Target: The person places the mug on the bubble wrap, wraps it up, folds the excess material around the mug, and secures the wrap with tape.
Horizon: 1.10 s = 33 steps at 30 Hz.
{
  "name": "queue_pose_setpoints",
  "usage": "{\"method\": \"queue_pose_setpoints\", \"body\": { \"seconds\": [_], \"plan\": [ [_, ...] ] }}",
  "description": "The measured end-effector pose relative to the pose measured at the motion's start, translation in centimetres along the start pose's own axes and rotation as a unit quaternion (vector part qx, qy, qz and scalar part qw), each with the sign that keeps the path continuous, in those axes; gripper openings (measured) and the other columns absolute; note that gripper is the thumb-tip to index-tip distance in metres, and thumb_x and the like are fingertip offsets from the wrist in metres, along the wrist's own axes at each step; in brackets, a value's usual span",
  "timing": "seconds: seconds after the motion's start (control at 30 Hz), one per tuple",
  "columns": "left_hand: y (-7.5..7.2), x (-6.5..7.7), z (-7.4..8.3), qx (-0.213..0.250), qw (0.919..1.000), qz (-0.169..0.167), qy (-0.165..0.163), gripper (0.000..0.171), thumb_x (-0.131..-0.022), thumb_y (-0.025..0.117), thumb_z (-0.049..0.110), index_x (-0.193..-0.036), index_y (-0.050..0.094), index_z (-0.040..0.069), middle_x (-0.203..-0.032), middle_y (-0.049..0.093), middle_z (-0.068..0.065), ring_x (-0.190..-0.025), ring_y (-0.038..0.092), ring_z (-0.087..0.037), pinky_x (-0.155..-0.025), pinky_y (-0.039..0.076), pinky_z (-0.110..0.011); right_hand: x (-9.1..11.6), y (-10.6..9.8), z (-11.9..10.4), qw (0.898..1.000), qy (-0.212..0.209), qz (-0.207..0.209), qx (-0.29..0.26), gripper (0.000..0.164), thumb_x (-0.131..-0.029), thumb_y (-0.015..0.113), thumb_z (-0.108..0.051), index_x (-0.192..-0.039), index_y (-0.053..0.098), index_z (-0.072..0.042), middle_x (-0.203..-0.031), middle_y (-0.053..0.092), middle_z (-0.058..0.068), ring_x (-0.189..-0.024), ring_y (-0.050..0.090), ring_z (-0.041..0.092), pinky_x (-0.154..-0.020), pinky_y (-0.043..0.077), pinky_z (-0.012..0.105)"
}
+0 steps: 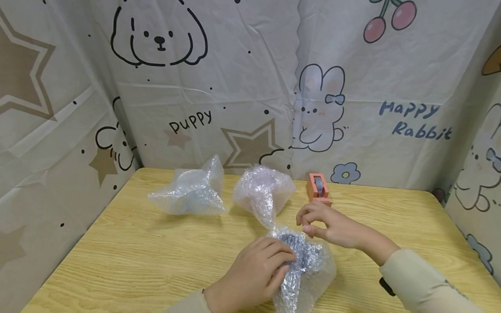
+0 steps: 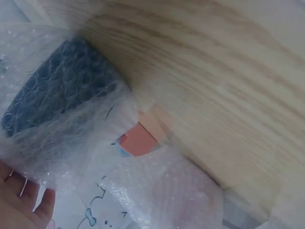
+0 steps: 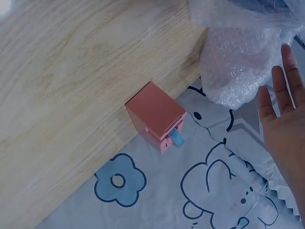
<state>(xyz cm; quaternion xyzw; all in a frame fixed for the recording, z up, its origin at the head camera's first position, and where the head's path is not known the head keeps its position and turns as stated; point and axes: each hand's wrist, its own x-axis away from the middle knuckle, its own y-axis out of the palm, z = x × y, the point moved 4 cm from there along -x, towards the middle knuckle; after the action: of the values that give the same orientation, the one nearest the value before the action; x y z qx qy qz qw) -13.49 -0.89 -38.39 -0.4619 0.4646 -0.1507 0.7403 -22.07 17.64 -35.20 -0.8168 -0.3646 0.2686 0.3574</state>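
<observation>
A dark blue object wrapped in clear bubble wrap lies at the front of the table. My left hand holds the gathered wrap on its near left side, fingers bent over the top and thumb below. Through the plastic, the left wrist view shows the dark curved side of the wrapped object. Above the bundle's far right edge is my right hand, fingers loosely bent and nothing held. It is just in front of an orange tape dispenser with a bluish roll, whose tape end sticks out in the right wrist view.
Behind the dark bundle stands a pinkish bubble-wrapped bundle, its wrap tail reaching forward. Farther left sits a pale bluish bubble-wrapped bundle with pointed corners. A printed cloth hangs along the back and sides of the wooden table.
</observation>
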Motion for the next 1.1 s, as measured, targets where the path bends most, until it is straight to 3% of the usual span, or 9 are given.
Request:
{"method": "queue_pose_setpoints", "body": {
  "seconds": [0.17,0.37,0.73,1.1],
  "plan": [
    [0.07,-0.11,0.00,-0.010,0.9998,-0.009,0.012,0.021,-0.096,0.057,0.019,-0.108,0.073,0.015,-0.114,0.066,0.007,-0.113,0.055,-0.011,-0.107,0.039,-0.026,-0.19,-0.15,-0.11,0.999,0.016,-0.016,0.042,0.035,-0.102,0.055,-0.030,-0.070,0.057,-0.017,-0.113,0.060,0.004,-0.106,0.054,0.022,-0.091,0.048,0.049],
    [0.32,-0.04,-0.03,-0.027,0.9993,-0.013,0.021,0.023,-0.097,0.055,0.020,-0.112,0.073,0.015,-0.116,0.065,0.007,-0.115,0.055,-0.011,-0.107,0.038,-0.027,-0.33,-0.13,-0.27,0.997,0.031,-0.029,0.064,0.020,-0.098,0.061,-0.030,-0.083,0.067,-0.018,-0.113,0.060,0.001,-0.107,0.054,0.022,-0.092,0.048,0.050],
    [0.42,0.01,-0.18,-0.029,0.9992,-0.009,0.026,0.025,-0.097,0.053,0.020,-0.113,0.073,0.015,-0.117,0.065,0.007,-0.115,0.054,-0.011,-0.107,0.038,-0.026,-0.47,-0.21,-0.04,0.992,0.060,-0.041,0.107,0.029,-0.093,0.067,-0.038,-0.069,0.056,-0.028,-0.113,0.061,-0.001,-0.109,0.055,0.021,-0.094,0.048,0.049],
    [0.32,-0.08,-0.17,-0.034,0.9990,-0.010,0.028,0.025,-0.097,0.054,0.020,-0.112,0.073,0.015,-0.116,0.065,0.008,-0.114,0.055,-0.011,-0.105,0.040,-0.026,-0.80,-0.20,-0.16,0.984,0.047,-0.037,0.167,0.036,-0.085,0.077,-0.036,-0.063,0.050,-0.029,-0.104,0.059,-0.010,-0.103,0.055,0.016,-0.093,0.047,0.044]
  ]
}}
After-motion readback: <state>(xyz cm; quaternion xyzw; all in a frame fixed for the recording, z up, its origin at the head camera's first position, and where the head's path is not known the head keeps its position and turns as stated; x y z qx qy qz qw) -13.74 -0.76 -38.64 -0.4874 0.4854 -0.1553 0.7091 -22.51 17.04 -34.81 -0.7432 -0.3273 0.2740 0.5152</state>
